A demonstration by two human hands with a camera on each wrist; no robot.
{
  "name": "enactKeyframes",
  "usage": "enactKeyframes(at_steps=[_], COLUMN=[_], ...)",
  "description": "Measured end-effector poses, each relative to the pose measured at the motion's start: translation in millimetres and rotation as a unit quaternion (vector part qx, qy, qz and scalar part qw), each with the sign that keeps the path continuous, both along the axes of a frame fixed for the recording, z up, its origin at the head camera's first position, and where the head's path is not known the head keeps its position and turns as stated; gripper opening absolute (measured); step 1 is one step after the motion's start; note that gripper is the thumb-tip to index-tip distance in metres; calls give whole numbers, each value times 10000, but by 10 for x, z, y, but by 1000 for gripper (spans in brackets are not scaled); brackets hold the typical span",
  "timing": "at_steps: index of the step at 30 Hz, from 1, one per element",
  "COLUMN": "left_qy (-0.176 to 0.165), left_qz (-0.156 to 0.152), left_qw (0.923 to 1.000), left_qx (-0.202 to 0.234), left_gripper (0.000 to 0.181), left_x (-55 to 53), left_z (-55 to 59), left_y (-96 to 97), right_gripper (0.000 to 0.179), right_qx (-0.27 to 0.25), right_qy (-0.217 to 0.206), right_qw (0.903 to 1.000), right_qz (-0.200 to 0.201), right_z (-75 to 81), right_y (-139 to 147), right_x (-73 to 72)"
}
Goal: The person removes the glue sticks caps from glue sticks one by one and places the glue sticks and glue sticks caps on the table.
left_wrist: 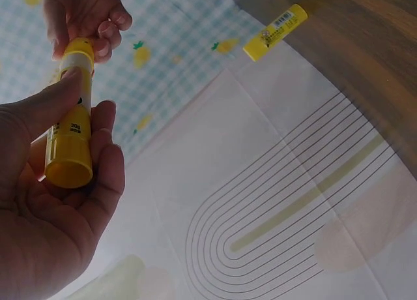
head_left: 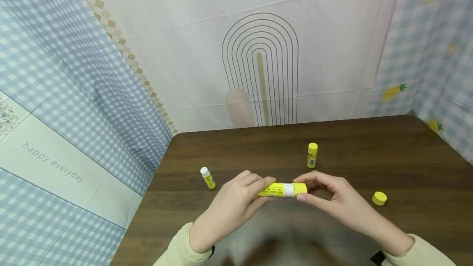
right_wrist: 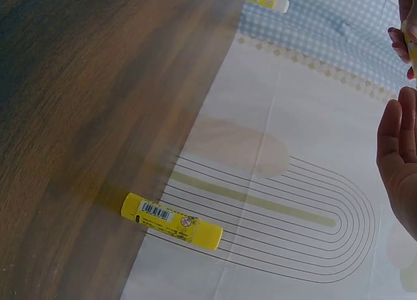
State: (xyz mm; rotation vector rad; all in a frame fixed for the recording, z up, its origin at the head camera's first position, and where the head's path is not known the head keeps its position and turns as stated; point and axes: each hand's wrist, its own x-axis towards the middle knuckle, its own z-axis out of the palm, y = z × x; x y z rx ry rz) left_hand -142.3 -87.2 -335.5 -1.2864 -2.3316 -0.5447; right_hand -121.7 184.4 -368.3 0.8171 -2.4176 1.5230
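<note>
Over the near part of the table, my left hand (head_left: 238, 196) grips the yellow body of a glue stick (head_left: 271, 190) held sideways. Its yellow cap (head_left: 300, 189) sits at the right end, pinched between the thumb and fingers of my right hand (head_left: 338, 196). A white band shows between body and cap. From the left wrist view, the round base of the glue stick (left_wrist: 68, 166) faces the camera, with the left thumb lying along the body. Only part of the right hand (right_wrist: 401, 160) appears at the edge of the right wrist view.
A capped yellow glue stick (head_left: 312, 155) stands upright behind the hands. Uncapped, a second glue stick (head_left: 208, 177) with a white top stands to the left. A loose yellow cap (head_left: 379, 198) lies right on the dark wooden table (head_left: 417, 155). Patterned cloth (head_left: 184, 52) hangs behind.
</note>
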Motion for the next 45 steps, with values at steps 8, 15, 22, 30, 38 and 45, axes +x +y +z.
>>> enactKeyframes(at_steps=[8,15,22,30,38,45], left_qy=[-5,43,103,95,-51,-97], left_qz=[-13,25,146,289,471,474], left_qw=[10000,9999,9997,9995,9988,9988], left_qx=[-8,108,138,123,104,114], left_gripper=[34,35,35,37,37,37], left_x=[7,3,2,-1,13,21], left_z=[-10,-41,-82,-98,-94,-109], left_y=[-10,-36,-97,-191,-260,-273], right_gripper=[33,34,34,33,33,36], right_qx=[47,224,581,1133,1030,480], right_qy=[201,345,357,-27,-381,761], right_qw=[9998,9984,9938,9765,9548,9512], right_qz=[-65,-392,-877,-1835,-2762,-2950], right_z=[2,-38,-70,-74,-72,-85], right_y=[10,95,366,923,1338,1438], right_x=[14,21,89,237,345,349])
